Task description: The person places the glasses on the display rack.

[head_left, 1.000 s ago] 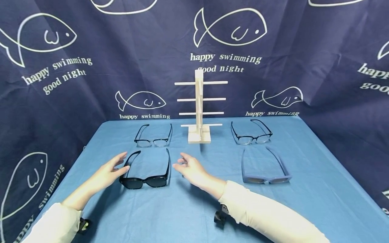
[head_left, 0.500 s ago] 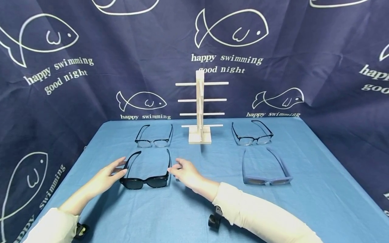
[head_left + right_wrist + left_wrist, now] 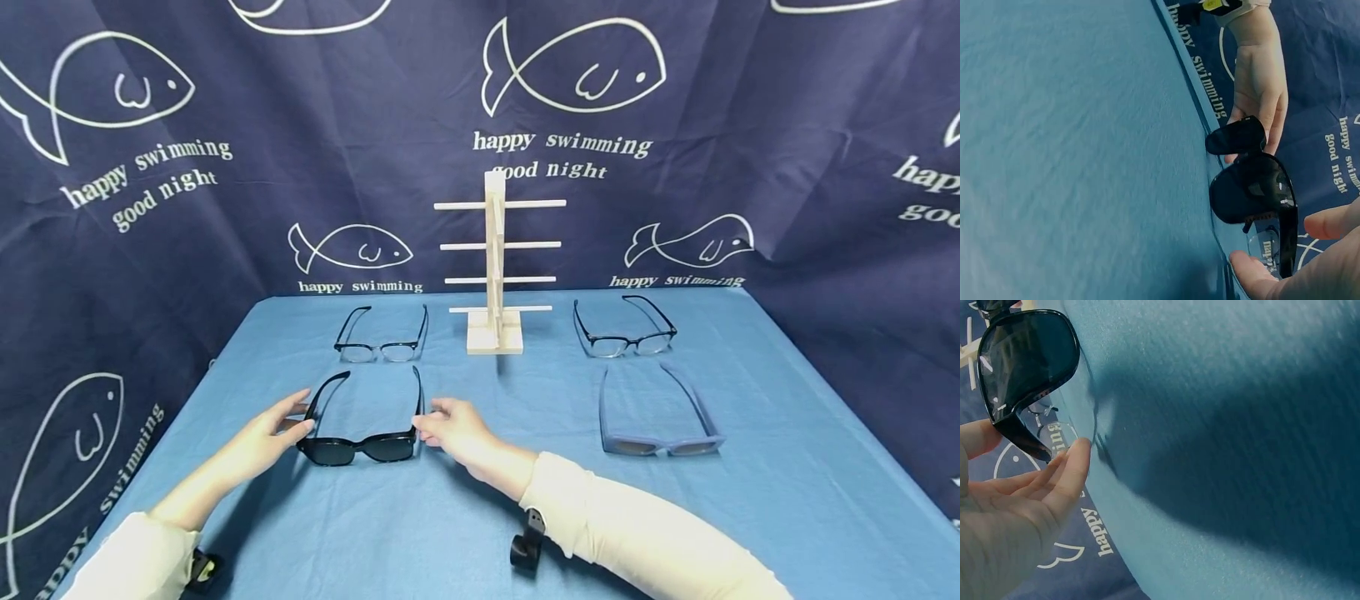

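Observation:
Black sunglasses (image 3: pixel 360 448) with dark lenses lie on the blue cloth at the front left, temples unfolded and pointing away. My left hand (image 3: pixel 258 437) is at their left temple; in the left wrist view its digits (image 3: pixel 1066 478) lie to either side of that temple, close by the hinge. My right hand (image 3: pixel 461 433) is at the right temple, its fingertips overlapping it near the hinge in the head view. In the right wrist view, the spread digits (image 3: pixel 1250 272) stand either side of the temple with narrow gaps showing.
A pale wooden glasses rack (image 3: pixel 495 267) with several crossbars stands at the back centre. Clear glasses (image 3: pixel 378 350) lie back left, another dark-framed pair (image 3: pixel 630 343) back right. Blue-framed sunglasses (image 3: pixel 660 444) lie front right. A navy fish-print curtain (image 3: pixel 570 92) surrounds the blue tabletop (image 3: pixel 540 400).
My right hand has moved left to the sunglasses' right temple, its fingers drawing closer together. My left hand has shifted slightly at the left temple. The sunglasses have stayed in place.

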The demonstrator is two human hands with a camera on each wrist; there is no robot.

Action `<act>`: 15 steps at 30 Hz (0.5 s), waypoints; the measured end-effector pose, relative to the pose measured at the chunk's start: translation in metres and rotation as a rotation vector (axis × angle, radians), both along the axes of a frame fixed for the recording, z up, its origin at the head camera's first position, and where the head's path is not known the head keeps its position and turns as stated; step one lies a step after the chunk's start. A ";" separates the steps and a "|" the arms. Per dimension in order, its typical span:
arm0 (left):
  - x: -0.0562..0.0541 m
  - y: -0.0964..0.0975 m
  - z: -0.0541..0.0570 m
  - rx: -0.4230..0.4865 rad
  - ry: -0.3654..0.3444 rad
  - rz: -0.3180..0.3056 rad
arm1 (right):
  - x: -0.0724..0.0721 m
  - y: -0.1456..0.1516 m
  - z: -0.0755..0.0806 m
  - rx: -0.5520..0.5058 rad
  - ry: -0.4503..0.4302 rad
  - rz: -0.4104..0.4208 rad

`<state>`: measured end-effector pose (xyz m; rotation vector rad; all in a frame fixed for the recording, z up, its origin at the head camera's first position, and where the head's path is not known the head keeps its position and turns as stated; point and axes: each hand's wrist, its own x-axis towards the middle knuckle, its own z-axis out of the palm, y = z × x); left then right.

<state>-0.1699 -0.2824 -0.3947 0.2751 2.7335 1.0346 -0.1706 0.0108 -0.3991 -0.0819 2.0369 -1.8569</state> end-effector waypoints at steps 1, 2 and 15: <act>0.000 0.000 -0.001 0.019 -0.001 0.000 | 0.001 -0.001 0.000 -0.012 -0.010 -0.002; 0.000 -0.001 -0.001 0.038 -0.008 -0.001 | 0.002 -0.002 -0.001 -0.018 -0.018 -0.005; 0.000 -0.001 -0.002 0.276 -0.185 0.044 | 0.007 -0.012 -0.001 -0.136 -0.103 -0.058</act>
